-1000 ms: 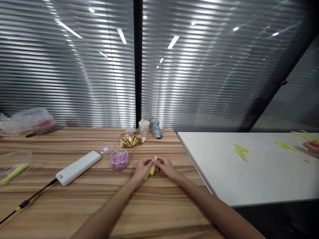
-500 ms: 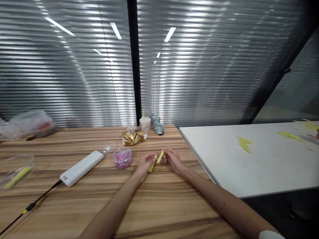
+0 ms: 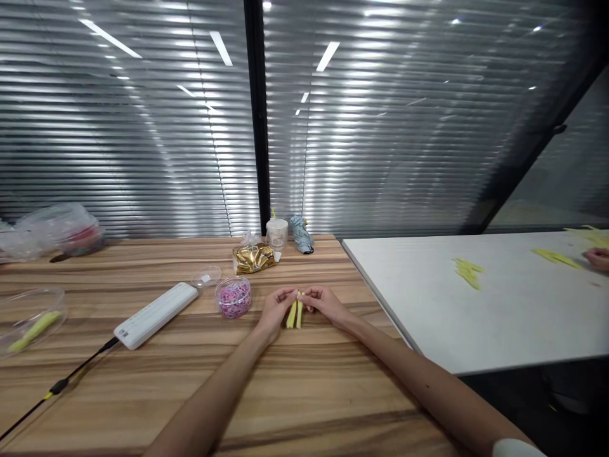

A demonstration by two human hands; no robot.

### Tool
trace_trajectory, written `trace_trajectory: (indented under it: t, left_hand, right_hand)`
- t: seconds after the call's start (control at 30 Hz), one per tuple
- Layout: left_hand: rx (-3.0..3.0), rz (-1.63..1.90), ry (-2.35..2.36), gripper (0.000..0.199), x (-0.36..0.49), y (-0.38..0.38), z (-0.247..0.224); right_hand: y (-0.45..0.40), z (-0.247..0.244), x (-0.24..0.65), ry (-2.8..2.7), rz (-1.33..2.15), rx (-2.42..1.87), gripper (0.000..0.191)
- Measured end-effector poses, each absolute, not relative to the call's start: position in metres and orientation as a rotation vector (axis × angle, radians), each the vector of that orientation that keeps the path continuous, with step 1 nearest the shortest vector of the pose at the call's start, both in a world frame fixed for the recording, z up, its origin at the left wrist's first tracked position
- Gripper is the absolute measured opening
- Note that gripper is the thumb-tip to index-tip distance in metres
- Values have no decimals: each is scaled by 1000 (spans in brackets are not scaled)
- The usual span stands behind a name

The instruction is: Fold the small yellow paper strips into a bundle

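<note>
My left hand [image 3: 276,310] pinches the top of a soft yellow strip [image 3: 292,315] above the wooden table. With its thumb and fingers closed, my right hand [image 3: 327,304] grips a second yellow strip [image 3: 299,315] right beside the first. Both strips hang downward side by side, their upper ends together at my fingertips. Whether they are joined there is hidden by the fingers. Left of my hands stands a round clear tub [image 3: 233,298] full of small pink and purple bands, with its clear lid [image 3: 207,277] lying behind it.
A white power bank [image 3: 157,315] with a black cable lies left. A clear container [image 3: 33,327] holds another yellow piece. Behind are a gold packet [image 3: 254,257], a paper cup [image 3: 276,233] and a folded umbrella [image 3: 301,235]. Yellow strips [image 3: 467,271] and another person's hand [image 3: 596,259] are on the white table.
My hands have come together, and the right strip has swung from slanting to hanging beside the left one. The other person's hand shows more at the right edge.
</note>
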State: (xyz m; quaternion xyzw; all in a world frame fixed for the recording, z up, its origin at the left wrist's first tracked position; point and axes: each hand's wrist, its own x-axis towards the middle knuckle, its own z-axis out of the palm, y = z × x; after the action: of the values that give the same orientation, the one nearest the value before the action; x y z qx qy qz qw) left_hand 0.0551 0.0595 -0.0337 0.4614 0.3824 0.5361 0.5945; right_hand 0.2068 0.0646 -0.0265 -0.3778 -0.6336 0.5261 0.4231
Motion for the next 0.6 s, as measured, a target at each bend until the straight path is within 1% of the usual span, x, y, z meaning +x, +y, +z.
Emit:
trace_trajectory:
  t: [0.37, 0.5, 0.6]
  left_hand:
    - [1042, 1286, 923, 32, 57, 62, -41]
    - [1037, 1293, 952, 33, 58, 61, -38]
    - [1038, 1273, 943, 34, 57, 60, -35]
  right_hand:
    - [69, -34, 208, -1632, 1315, -922, 37]
    - [68, -35, 207, -1629, 1305, -914, 35]
    - [67, -35, 206, -1644, 1283, -947, 38]
